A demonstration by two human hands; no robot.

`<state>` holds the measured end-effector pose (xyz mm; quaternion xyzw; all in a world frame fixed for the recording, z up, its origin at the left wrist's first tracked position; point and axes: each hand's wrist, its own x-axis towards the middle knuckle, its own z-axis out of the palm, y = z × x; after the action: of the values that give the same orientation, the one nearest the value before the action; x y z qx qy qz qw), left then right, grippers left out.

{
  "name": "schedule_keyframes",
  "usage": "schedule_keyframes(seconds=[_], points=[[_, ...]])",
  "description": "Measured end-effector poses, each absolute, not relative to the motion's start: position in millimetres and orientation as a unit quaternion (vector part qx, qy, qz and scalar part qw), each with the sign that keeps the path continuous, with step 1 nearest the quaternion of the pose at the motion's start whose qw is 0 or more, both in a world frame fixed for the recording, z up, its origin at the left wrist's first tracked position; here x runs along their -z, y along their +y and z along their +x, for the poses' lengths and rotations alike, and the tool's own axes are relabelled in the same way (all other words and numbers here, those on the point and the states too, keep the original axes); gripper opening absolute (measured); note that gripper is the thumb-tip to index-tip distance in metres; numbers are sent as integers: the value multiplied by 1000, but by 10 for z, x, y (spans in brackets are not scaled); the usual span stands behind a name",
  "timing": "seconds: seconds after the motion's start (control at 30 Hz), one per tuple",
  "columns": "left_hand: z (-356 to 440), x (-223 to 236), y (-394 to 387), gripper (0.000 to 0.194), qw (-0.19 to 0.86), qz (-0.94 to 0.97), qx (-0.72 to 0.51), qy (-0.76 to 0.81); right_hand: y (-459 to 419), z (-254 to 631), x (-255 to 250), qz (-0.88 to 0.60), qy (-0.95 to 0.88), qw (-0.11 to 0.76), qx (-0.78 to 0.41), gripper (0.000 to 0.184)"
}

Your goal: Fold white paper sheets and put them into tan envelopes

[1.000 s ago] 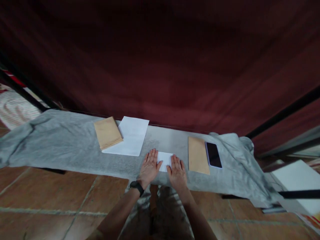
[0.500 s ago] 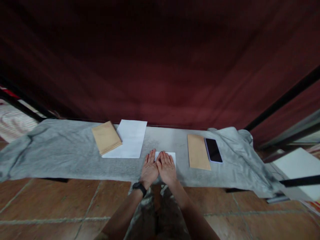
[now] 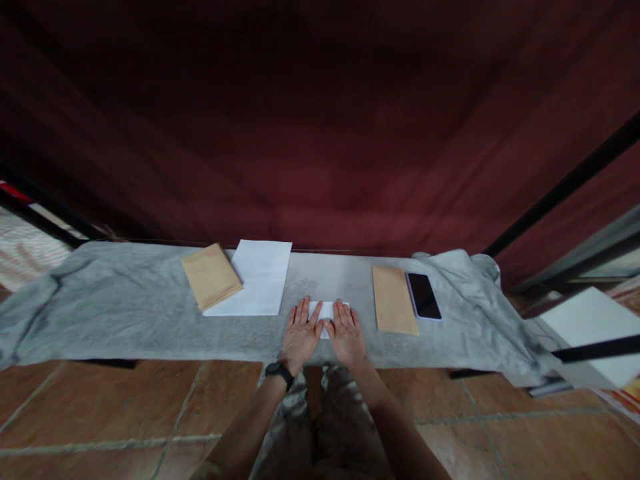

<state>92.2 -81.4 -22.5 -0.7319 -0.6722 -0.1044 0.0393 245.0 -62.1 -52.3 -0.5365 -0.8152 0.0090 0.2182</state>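
Observation:
A small piece of white paper (image 3: 327, 312), seemingly folded, lies on the grey cloth in front of me. My left hand (image 3: 301, 333) rests flat over its left part, fingers stretched out, with a dark band on the wrist. Flat on its right part lies my right hand (image 3: 347, 331), fingers extended. Between the two hands a strip of the paper shows; the rest is hidden under the palms. To the right is a brown envelope (image 3: 395, 299), and to the left a larger white sheet (image 3: 263, 277) partly under a stack of brown envelopes (image 3: 211, 275).
A phone (image 3: 424, 296) lies beside the single envelope. Grey cloth (image 3: 135, 300) covers the long narrow surface and is bunched at its right end. A dark red curtain-like backdrop (image 3: 320, 167) rises behind it. A white board-like object (image 3: 595, 333) stands at far right.
My right hand has slid to the right, away from my left hand, uncovering more of the paper between them. My left hand has stayed nearly in place.

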Motion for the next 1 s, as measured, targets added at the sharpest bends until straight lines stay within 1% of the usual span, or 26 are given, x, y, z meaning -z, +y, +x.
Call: schedule_keyframes(seconds=[0.17,0.4,0.63,0.8,1.0], points=[[928,248,-808,54,43,-725,105,-680,-617,2560,588,-543,-802,247,6,56],[936,248,-808,54,55,-725,97,-680,-653,2703,558,-554,-801,226,20,54],[904,322,-890,60,75,-712,112,-689,-682,2782,543,-554,-797,238,36,54],[802,360,-1027,61,68,-699,114,-703,-693,2791,537,-559,-795,235,30,55],[739,326,-1106,60,81,-667,153,-725,-709,2786,524,-563,-792,234,32,55]])
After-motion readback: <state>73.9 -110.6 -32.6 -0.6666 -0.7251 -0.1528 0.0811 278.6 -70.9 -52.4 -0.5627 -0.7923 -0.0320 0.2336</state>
